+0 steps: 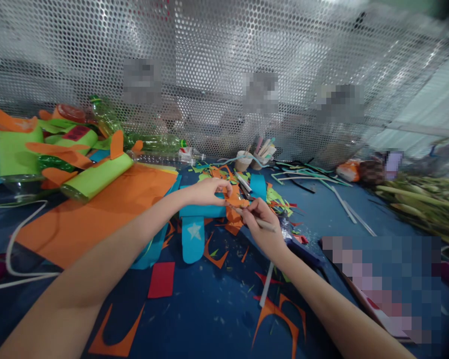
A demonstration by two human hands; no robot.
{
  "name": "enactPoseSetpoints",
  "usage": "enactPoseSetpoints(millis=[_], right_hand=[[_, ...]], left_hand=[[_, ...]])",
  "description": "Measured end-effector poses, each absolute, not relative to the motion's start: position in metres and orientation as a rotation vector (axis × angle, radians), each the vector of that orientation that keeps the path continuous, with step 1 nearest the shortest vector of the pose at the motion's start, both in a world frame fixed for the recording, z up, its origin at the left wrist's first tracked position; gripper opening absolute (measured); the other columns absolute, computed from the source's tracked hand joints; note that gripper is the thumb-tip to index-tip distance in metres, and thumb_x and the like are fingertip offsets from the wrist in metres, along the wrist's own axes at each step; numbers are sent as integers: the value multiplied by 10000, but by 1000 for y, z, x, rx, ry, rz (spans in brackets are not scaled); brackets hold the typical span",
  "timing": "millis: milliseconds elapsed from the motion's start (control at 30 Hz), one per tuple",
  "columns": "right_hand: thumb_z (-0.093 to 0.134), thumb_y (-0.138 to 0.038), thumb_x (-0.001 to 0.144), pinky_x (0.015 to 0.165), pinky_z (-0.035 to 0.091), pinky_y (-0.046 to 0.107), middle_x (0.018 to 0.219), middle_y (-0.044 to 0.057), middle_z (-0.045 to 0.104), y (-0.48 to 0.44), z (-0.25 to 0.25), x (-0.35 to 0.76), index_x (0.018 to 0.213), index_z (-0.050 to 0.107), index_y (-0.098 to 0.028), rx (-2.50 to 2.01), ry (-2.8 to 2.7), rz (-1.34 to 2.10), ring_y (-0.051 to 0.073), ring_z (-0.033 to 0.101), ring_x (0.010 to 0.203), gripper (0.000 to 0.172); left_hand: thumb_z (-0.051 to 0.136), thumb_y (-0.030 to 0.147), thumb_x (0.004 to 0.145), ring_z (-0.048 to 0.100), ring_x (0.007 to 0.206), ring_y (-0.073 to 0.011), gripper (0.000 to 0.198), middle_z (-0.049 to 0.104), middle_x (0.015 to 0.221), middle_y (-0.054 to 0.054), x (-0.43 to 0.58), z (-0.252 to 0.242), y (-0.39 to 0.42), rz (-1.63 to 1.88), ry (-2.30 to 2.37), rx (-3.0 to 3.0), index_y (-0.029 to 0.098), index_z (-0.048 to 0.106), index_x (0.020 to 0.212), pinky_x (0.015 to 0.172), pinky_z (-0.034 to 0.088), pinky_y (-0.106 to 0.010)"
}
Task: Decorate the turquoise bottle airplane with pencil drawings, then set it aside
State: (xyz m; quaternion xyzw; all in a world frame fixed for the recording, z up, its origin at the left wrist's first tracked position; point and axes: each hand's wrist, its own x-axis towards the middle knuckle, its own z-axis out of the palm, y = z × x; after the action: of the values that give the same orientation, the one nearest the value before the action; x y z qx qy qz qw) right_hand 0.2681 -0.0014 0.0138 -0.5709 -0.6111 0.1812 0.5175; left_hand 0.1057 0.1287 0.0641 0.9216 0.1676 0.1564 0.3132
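Observation:
My right hand (264, 224) is closed around a slim pale pen (265, 224), its tip pointing left. My left hand (211, 192) meets it from the left, finger and thumb curled in a pinch at a piece of orange paper (232, 219). The pen tip is near those left fingertips; fine contact there is too small to tell. Just below my left hand lies a blue paper-covered toy plane (202, 211), a white star on its rounded wing (193, 239). White-and-grey pens (243, 182) rest on the paper scraps behind my hands.
Orange sheets (108, 209) and green-and-orange bottle planes (99, 175) fill the left. Cups of pens (243, 160) stand by the perforated metal wall (209, 65). Orange offcuts (115, 331) and a red paper rectangle (161, 279) lie in front. Glue sticks (349, 212) and dry stalks (419, 199) are right.

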Motion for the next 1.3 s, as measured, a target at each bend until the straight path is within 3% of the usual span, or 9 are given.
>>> enactPoseSetpoints(millis=[1300], right_hand=[[523, -287, 853, 498, 304, 231, 586, -61, 428, -2, 13, 271, 728, 405, -227, -1389, -1442, 434, 100, 391, 508, 182]], left_hand=[[620, 218, 727, 575, 890, -173, 175, 617, 957, -27, 106, 60, 132, 424, 440, 2448, 184, 587, 895, 777, 420, -268]])
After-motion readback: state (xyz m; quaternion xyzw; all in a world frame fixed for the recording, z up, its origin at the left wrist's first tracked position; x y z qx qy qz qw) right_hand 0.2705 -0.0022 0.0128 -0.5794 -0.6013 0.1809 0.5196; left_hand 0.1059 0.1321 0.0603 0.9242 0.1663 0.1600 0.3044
